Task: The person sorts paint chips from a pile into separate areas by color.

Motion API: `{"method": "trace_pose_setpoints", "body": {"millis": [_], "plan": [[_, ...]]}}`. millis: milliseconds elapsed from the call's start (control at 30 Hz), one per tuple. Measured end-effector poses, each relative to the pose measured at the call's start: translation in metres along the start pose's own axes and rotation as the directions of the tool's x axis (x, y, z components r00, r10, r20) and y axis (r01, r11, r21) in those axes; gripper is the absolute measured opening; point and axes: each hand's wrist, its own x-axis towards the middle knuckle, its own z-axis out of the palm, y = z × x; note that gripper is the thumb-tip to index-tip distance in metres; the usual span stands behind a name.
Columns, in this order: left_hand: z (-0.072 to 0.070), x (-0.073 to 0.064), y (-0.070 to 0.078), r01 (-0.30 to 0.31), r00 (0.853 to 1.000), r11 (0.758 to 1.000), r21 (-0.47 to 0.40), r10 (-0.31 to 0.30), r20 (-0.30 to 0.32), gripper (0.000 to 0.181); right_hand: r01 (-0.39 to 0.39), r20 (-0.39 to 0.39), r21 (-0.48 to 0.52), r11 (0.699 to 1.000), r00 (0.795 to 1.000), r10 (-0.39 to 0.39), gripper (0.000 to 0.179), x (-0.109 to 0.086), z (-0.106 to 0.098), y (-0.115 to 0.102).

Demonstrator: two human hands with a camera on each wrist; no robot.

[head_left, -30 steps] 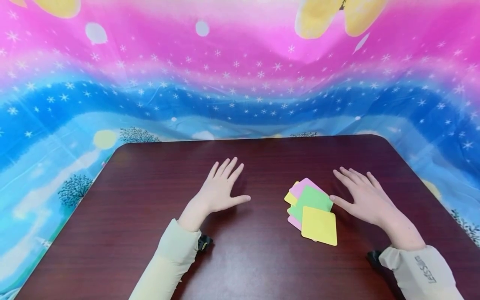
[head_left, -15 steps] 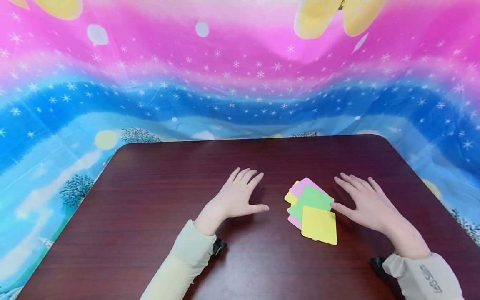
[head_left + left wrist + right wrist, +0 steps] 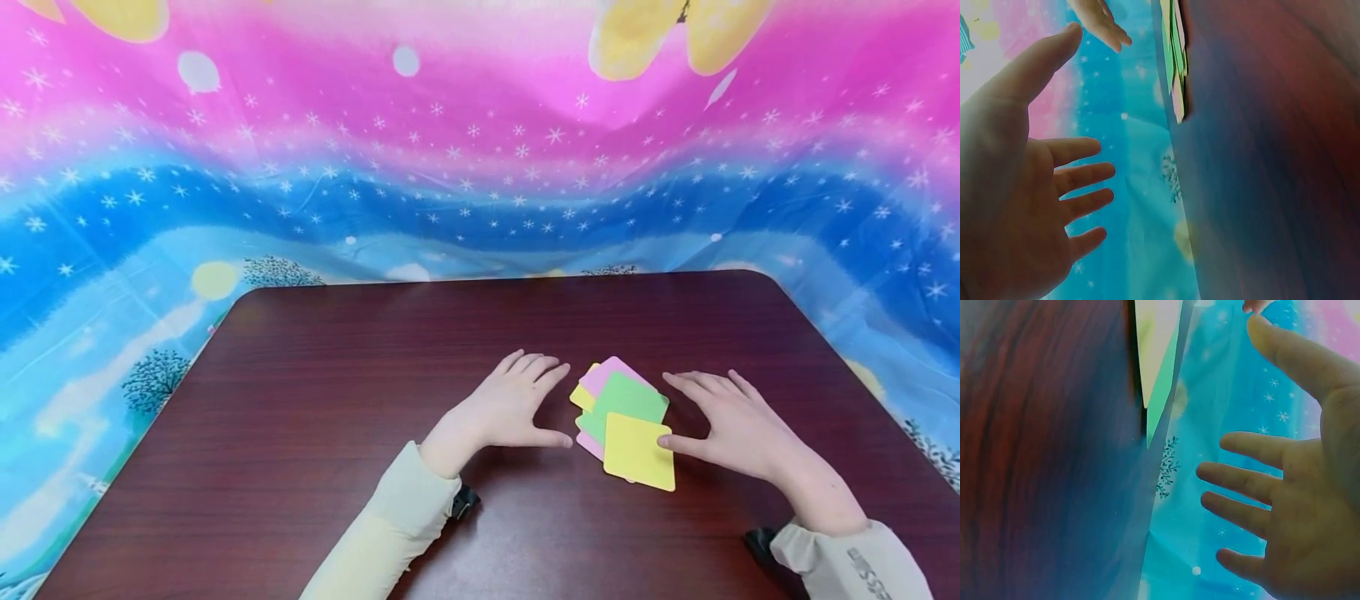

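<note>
Coloured cards (image 3: 622,417) lie in a loose, fanned pile on the dark wooden tabletop (image 3: 337,400), right of its middle and near the front edge: a yellow card (image 3: 639,451) on top, a green card (image 3: 626,398) beneath it, and pink and yellow corners showing at the far and left sides. In the head view the left hand (image 3: 510,408) is just left of the pile, fingers spread and straight, its thumb tip close to the pile's left edge; its grip has hold of nothing. The right hand (image 3: 731,421) is just right of the pile, fingers likewise spread, its thumb tip at the yellow card's right corner, gripping nothing. A starry pink and blue backdrop (image 3: 480,167) hangs behind.

The left wrist view shows the left hand (image 3: 1016,206) open-palmed, the cards (image 3: 1175,56) edge-on beyond it.

The right wrist view shows the right hand (image 3: 1297,512) open, fingers apart, the cards (image 3: 1157,350) ahead.
</note>
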Motion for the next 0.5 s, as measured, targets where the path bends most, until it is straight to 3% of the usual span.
{"method": "trace_pose_setpoints", "body": {"millis": [500], "plan": [[0.009,0.014,0.028,-0.043,0.999,0.998,0.035,0.043,0.011,0.092,0.018,0.087,-0.005,1.000,0.996,-0.018,0.097,-0.006,0.007,-0.006]]}}
